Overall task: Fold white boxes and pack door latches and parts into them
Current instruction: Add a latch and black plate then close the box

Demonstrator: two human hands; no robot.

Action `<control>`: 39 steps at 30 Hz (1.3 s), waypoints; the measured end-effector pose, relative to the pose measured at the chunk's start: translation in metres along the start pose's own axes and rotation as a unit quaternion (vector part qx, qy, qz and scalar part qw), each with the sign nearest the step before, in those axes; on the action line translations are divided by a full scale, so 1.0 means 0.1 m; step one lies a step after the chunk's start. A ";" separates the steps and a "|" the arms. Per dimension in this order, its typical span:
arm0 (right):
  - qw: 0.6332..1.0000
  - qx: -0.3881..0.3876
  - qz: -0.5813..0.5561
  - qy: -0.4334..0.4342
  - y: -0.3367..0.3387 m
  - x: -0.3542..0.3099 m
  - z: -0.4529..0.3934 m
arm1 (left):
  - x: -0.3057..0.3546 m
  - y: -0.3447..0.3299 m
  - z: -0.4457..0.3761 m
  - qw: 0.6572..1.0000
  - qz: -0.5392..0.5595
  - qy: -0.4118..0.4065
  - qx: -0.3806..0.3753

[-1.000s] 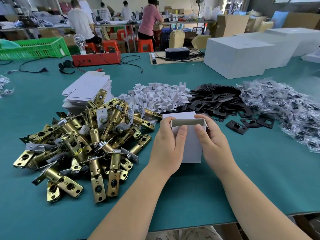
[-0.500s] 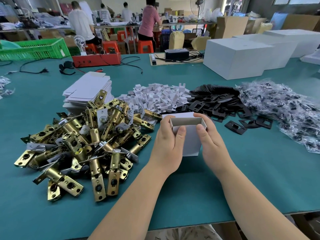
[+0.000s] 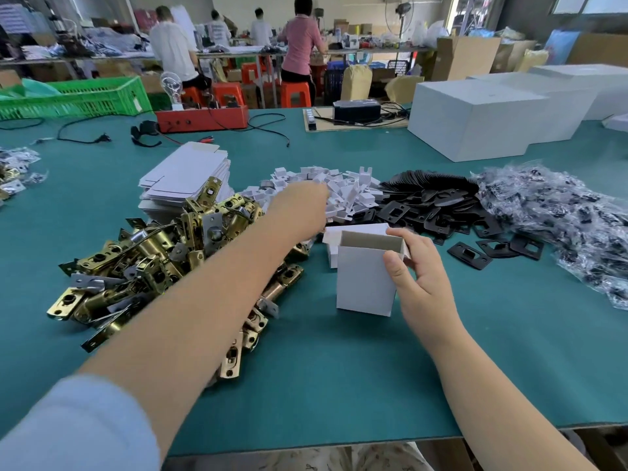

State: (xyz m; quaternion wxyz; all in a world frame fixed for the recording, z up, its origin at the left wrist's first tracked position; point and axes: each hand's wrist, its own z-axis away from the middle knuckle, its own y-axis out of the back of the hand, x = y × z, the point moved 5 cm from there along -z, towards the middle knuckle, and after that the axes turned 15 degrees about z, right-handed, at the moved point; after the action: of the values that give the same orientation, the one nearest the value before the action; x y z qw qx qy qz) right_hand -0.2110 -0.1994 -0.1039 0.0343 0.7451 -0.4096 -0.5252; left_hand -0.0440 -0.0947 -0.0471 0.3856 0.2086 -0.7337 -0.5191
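No brand, label or writing could be read on anything in front of me. My right hand [image 3: 419,278] gripped the folded white box [image 3: 365,278] by its right upper corner, thumb on the near face and fingers curled round the side; the box stood upright with its top open on the green desk [image 3: 339,379], just right of the pile of brass door latches [image 3: 159,256]. My left hand [image 3: 307,207] was stretched far over the latches into the heap of small white parts [image 3: 343,190]; its fingers were hidden and blurred, so I could not tell whether they were spread or pinching. Half a second earlier both hands had held the box together by its open mouth; the left had since let go and reached away. Near the box the desk was bare as far as its near edge. To the right lay black strike plates [image 3: 438,212], then bagged parts [image 3: 564,215]. A stack of flat white box blanks [image 3: 185,176] sat beyond the latches.
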 end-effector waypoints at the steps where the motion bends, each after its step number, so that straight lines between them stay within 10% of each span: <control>1: 1.000 0.002 -0.003 -0.001 0.01 0.00 0.00 | -0.03 -0.05 -0.09 0.997 -0.064 -0.001 -0.047; 5: 1.000 0.017 -0.004 -0.001 0.03 0.01 0.02 | -0.13 -0.24 -0.24 0.964 -0.188 0.025 -0.187; 18: 0.999 0.031 -0.004 -0.013 0.03 0.02 0.01 | -0.09 -0.27 -0.24 0.953 -0.225 -0.004 -0.200; 26: 0.997 0.060 -0.043 -0.032 0.06 0.04 0.04 | 0.00 0.41 -0.06 0.995 0.067 0.067 -0.007; 32: 0.997 0.064 -0.025 -0.036 0.07 0.04 0.04 | 0.38 0.64 0.54 0.904 0.384 0.019 0.184; 39: 0.995 0.098 0.027 -0.012 0.09 -0.03 0.09 | 0.78 0.32 0.93 0.883 0.413 -0.017 0.223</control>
State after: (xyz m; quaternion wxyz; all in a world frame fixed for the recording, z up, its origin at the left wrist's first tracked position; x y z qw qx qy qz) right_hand -0.2237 -0.2001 -0.1014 -0.0296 0.7274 -0.4789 -0.4906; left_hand -0.1619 -0.0813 -0.0054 0.4955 -0.0416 -0.8564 -0.1390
